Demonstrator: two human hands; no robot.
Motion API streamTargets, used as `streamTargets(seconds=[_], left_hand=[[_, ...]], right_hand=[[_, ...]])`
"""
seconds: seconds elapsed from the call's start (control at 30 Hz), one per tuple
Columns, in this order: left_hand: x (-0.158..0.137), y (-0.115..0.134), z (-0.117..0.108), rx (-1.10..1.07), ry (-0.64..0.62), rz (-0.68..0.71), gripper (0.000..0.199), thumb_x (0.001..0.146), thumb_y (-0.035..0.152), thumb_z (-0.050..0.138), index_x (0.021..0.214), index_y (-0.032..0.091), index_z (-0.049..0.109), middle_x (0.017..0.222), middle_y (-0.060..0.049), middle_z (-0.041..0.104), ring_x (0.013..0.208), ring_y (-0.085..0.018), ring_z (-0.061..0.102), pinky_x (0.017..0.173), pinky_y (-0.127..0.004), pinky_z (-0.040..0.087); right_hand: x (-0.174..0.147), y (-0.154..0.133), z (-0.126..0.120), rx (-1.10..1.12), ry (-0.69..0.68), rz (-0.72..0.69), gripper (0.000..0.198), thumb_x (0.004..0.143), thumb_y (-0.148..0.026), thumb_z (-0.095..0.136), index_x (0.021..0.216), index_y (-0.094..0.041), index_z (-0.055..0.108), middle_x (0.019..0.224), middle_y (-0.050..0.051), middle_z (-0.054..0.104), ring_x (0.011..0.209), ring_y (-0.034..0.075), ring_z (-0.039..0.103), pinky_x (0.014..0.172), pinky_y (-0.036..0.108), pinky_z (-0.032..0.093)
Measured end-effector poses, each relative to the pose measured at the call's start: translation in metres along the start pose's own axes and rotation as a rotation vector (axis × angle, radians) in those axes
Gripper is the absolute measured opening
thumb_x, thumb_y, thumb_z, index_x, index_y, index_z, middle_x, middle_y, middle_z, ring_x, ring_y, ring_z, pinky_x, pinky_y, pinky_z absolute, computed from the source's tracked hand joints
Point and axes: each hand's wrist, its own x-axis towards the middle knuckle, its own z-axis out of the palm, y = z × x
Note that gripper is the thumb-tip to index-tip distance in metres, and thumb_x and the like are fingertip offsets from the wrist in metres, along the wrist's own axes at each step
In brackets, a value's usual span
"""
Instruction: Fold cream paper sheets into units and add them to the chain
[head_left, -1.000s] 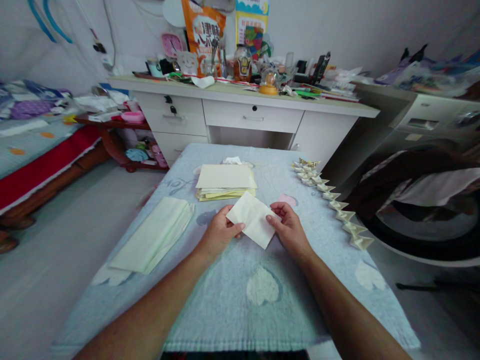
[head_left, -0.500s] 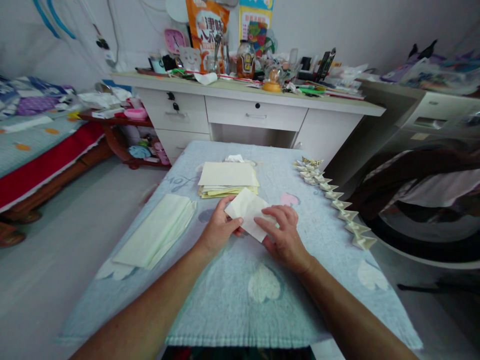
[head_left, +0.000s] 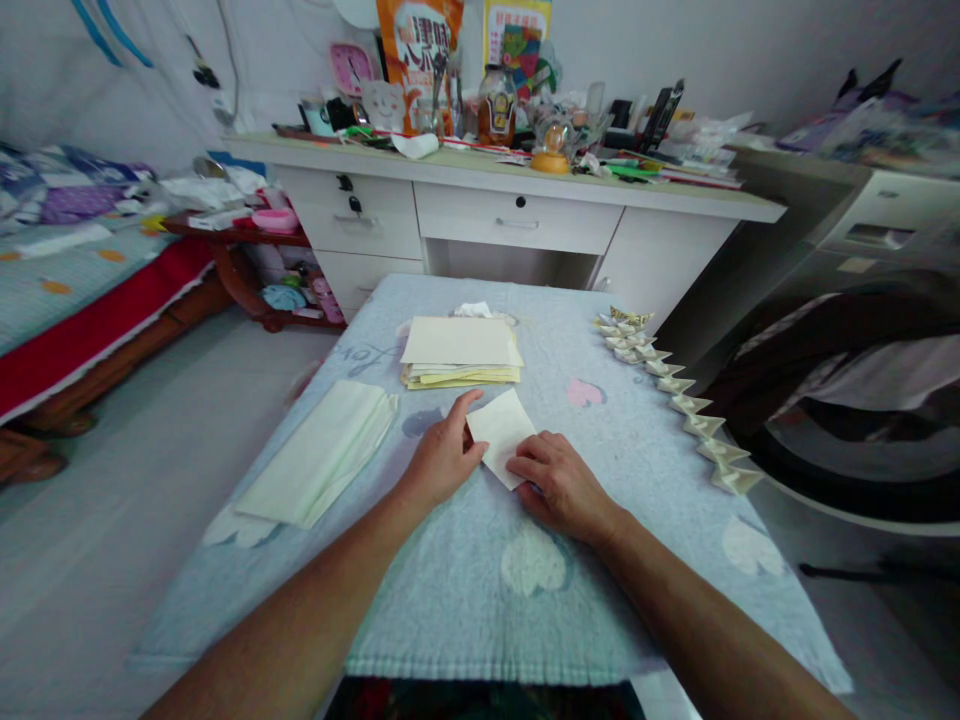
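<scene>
A small folded sheet of cream paper is turned cornerwise at the middle of the cloth-covered table. My left hand holds its left corner, the thumb on the near edge and the index finger raised beside the far edge. My right hand has its bent fingers pressed together on the paper's lower right edge, partly hiding it. Just beyond lies a stack of cream and yellow sheets. Left of my left hand is a pile of longer pale folded papers.
A row of small folded paper shapes runs along the table's right side. The light blue tablecloth bears heart patterns. Behind stands a white cluttered desk; a front-loading washing machine is right, a bed left.
The paper is now flatter and squarer, its right flap folded in. My right fingers have moved down and drawn together along its edge. My left index finger has lifted. The camera view shifted slightly.
</scene>
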Motion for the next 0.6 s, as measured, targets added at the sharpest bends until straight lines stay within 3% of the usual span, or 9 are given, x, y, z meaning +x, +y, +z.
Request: streamTargets(seconds=[0.13,0.23,0.37,0.6], left_hand=[[-0.001,0.003,-0.005,0.238,0.108,0.106,0.07,0.07,0.01,0.062,0.134,0.024,0.038,0.115,-0.007,0.057,0.107,-0.024,0.056,0.095,-0.04,0.044],[-0.002,0.01,-0.01,0.326,0.18,0.18,0.049,0.072,0.012,0.062,0.119,0.023,0.05,0.118,-0.007,0.052,0.116,-0.025,0.049,0.102,-0.041,0.04],[-0.004,0.015,-0.014,0.279,0.107,0.233,0.025,0.079,0.008,0.05,0.099,0.02,0.057,0.098,-0.004,0.06,0.096,-0.02,0.057,0.088,-0.034,0.046],[-0.006,0.011,-0.007,0.262,-0.089,0.268,0.02,0.08,0.007,0.047,0.086,0.019,0.061,0.09,-0.004,0.064,0.091,-0.019,0.059,0.081,-0.031,0.046]], right_hand=[[0.001,0.001,0.001,0.014,0.01,-0.002,0.019,0.08,-0.015,0.053,0.094,-0.018,0.066,0.094,0.008,0.059,0.09,0.022,0.05,0.082,0.036,0.037],[0.001,0.001,0.001,0.026,0.007,-0.001,0.019,0.08,-0.017,0.054,0.095,-0.018,0.066,0.095,0.008,0.059,0.09,0.022,0.051,0.082,0.036,0.037],[0.001,0.0,0.0,0.03,0.002,0.015,0.02,0.08,-0.018,0.055,0.096,-0.018,0.066,0.095,0.009,0.06,0.09,0.022,0.051,0.082,0.036,0.037],[-0.001,0.002,0.001,0.03,0.039,-0.008,0.018,0.084,-0.016,0.051,0.093,-0.019,0.067,0.093,0.007,0.06,0.089,0.021,0.052,0.082,0.036,0.035]])
